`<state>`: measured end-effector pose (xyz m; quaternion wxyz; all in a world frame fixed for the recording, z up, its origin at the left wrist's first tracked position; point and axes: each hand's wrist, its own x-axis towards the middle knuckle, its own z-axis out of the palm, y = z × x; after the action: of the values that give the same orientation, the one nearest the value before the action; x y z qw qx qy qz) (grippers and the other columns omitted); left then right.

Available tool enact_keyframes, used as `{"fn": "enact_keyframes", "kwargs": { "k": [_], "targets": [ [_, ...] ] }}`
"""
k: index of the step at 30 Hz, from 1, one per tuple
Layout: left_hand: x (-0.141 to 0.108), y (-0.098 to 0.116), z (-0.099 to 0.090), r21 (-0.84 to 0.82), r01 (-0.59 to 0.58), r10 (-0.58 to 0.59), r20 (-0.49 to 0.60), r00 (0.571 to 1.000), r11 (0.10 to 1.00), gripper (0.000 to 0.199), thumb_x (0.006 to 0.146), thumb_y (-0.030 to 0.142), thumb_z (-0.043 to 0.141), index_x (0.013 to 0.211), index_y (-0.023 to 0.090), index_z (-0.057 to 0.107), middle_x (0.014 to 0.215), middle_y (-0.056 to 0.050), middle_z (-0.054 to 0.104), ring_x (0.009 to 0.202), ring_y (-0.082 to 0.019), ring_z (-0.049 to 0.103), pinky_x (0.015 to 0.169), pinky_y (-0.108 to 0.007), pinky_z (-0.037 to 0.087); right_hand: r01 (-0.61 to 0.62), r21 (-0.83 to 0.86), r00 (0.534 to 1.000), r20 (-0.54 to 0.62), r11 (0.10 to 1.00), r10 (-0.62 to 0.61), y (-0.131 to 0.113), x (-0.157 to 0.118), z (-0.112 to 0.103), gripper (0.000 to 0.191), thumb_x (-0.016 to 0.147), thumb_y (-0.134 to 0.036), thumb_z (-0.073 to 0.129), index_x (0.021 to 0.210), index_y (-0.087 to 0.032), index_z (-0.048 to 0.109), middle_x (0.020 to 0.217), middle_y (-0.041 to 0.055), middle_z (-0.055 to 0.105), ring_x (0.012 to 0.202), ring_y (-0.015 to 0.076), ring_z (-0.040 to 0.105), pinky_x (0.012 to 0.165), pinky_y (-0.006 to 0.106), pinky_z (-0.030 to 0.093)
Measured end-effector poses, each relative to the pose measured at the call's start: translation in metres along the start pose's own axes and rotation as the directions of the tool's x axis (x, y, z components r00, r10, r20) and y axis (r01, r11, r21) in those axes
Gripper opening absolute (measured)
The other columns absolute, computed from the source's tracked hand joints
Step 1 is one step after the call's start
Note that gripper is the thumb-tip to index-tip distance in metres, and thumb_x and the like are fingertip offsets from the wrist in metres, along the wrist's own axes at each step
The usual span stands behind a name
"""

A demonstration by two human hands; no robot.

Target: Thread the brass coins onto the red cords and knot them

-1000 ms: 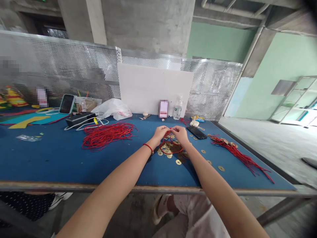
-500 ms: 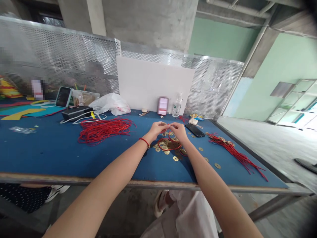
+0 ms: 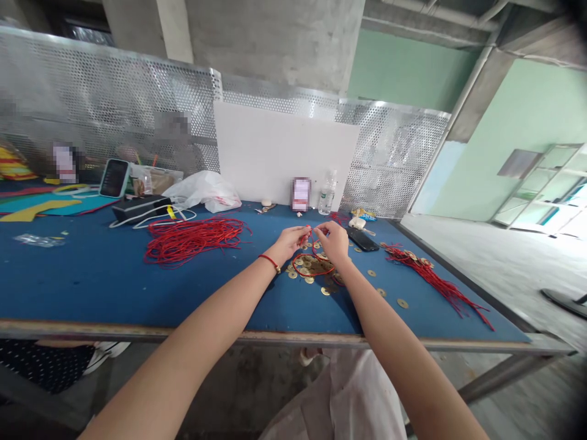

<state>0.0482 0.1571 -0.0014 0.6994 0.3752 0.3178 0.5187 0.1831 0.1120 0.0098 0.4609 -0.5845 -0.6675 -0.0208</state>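
Between my fingertips runs a red cord (image 3: 313, 245), its loop hanging down over a pile of brass coins (image 3: 310, 266) with holes in their centres. My left hand (image 3: 292, 239) pinches the cord near its upper end; a red bracelet circles that wrist. Just to the right, my right hand (image 3: 333, 241) has thumb and forefinger closed at the same cord, the fingertips a little apart from the left ones. The small knot or crossing at the fingers is too fine to make out.
A bundle of red cords (image 3: 197, 239) lies to the left. Corded coins (image 3: 426, 272) lie at the right, past a black phone (image 3: 363, 239). Behind stand a propped phone (image 3: 301, 194) and a plastic bottle (image 3: 327, 194). A white bag (image 3: 206, 189) sits at the back left.
My hands have drawn slightly apart at the fingertips, the right one lifting and turning a little. The red cord stays between them. The view has shifted slightly.
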Motion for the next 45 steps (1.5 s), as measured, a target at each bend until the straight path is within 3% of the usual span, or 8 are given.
{"fn": "enact_keyframes", "kwargs": {
  "k": [7, 13, 19, 22, 26, 32, 40, 45],
  "targets": [
    [0.002, -0.003, 0.001, -0.045, -0.011, 0.012, 0.023, 1.000, 0.999, 0.012, 0.066, 0.006, 0.078, 0.067, 0.010, 0.066, 0.064, -0.004, 0.066, 0.056, -0.007, 0.057, 0.055, -0.019, 0.043, 0.159, -0.087, 0.982, 0.114, 0.983, -0.149, -0.004, -0.003, 0.005, 0.018, 0.088, -0.030, 0.057, 0.083, -0.021, 0.072, 0.084, 0.0040, 0.066, 0.075, 0.0173, 0.058, 0.066, 0.028, 0.037],
    [-0.001, -0.006, 0.003, 0.050, -0.075, 0.076, -0.025, 0.997, 0.996, 0.018, 0.057, 0.008, 0.084, 0.064, 0.010, 0.067, 0.059, -0.004, 0.066, 0.050, -0.007, 0.053, 0.050, -0.020, 0.039, 0.165, -0.123, 0.977, 0.154, 0.978, -0.146, -0.007, -0.005, 0.001, 0.012, 0.084, -0.027, 0.059, 0.078, -0.020, 0.066, 0.082, 0.0042, 0.065, 0.080, 0.0185, 0.058, 0.069, 0.028, 0.037],
    [0.000, -0.009, 0.000, 0.079, -0.091, 0.091, 0.012, 0.996, 0.993, 0.025, 0.053, 0.012, 0.088, 0.071, 0.009, 0.071, 0.061, -0.004, 0.067, 0.055, -0.009, 0.057, 0.058, -0.023, 0.045, 0.005, 0.079, 0.999, 0.052, 0.997, -0.009, 0.003, 0.001, 0.007, 0.015, 0.082, -0.026, 0.054, 0.090, -0.017, 0.063, 0.087, 0.0046, 0.067, 0.083, 0.0184, 0.058, 0.075, 0.028, 0.041],
    [0.000, -0.012, 0.001, 0.110, -0.070, 0.060, 0.088, 0.994, 0.991, 0.024, 0.055, 0.012, 0.087, 0.074, 0.009, 0.073, 0.067, -0.006, 0.070, 0.061, -0.011, 0.061, 0.064, -0.024, 0.047, -0.113, 0.126, 0.983, 0.157, 0.986, 0.093, 0.011, 0.005, 0.012, 0.019, 0.085, -0.028, 0.051, 0.087, -0.017, 0.066, 0.087, 0.0056, 0.069, 0.081, 0.0186, 0.060, 0.073, 0.029, 0.041],
    [-0.001, -0.015, 0.003, 0.150, -0.090, 0.070, 0.134, 0.988, 0.985, 0.021, 0.059, 0.015, 0.085, 0.076, 0.009, 0.074, 0.072, -0.008, 0.072, 0.066, -0.013, 0.064, 0.070, -0.027, 0.049, -0.168, 0.168, 0.960, 0.253, 0.971, 0.122, 0.018, 0.009, 0.018, 0.027, 0.088, -0.033, 0.050, 0.074, -0.017, 0.067, 0.076, 0.0050, 0.069, 0.075, 0.0183, 0.061, 0.069, 0.028, 0.042],
    [-0.005, -0.013, 0.004, 0.172, -0.093, 0.078, 0.091, 0.993, 0.981, 0.018, 0.061, 0.014, 0.082, 0.077, 0.012, 0.075, 0.074, -0.007, 0.072, 0.064, -0.013, 0.063, 0.069, -0.027, 0.049, -0.408, 0.391, 0.902, 0.312, 0.825, 0.298, 0.022, 0.009, 0.027, 0.021, 0.080, -0.032, 0.061, 0.092, -0.015, 0.064, 0.072, 0.0031, 0.068, 0.057, 0.0129, 0.059, 0.058, 0.024, 0.045],
    [-0.005, -0.013, 0.007, 0.230, -0.142, 0.139, 0.026, 0.990, 0.963, 0.016, 0.059, 0.011, 0.080, 0.075, 0.012, 0.076, 0.073, -0.007, 0.073, 0.065, -0.013, 0.062, 0.067, -0.025, 0.048, -0.453, 0.337, 0.884, 0.290, 0.825, 0.366, 0.024, 0.007, 0.020, 0.028, 0.070, -0.041, 0.063, 0.069, -0.014, 0.068, 0.054, -0.0009, 0.056, 0.054, 0.0116, 0.048, 0.052, 0.024, 0.033],
    [-0.004, -0.013, 0.005, 0.266, -0.161, 0.156, 0.041, 0.987, 0.950, 0.013, 0.060, 0.012, 0.078, 0.073, 0.013, 0.076, 0.072, -0.007, 0.073, 0.064, -0.013, 0.061, 0.065, -0.025, 0.047, -0.372, 0.357, 0.913, 0.308, 0.857, 0.268, 0.031, 0.009, 0.025, 0.027, 0.074, -0.037, 0.058, 0.072, -0.015, 0.072, 0.056, -0.0016, 0.056, 0.056, 0.0117, 0.047, 0.054, 0.024, 0.031]
  ]
}}
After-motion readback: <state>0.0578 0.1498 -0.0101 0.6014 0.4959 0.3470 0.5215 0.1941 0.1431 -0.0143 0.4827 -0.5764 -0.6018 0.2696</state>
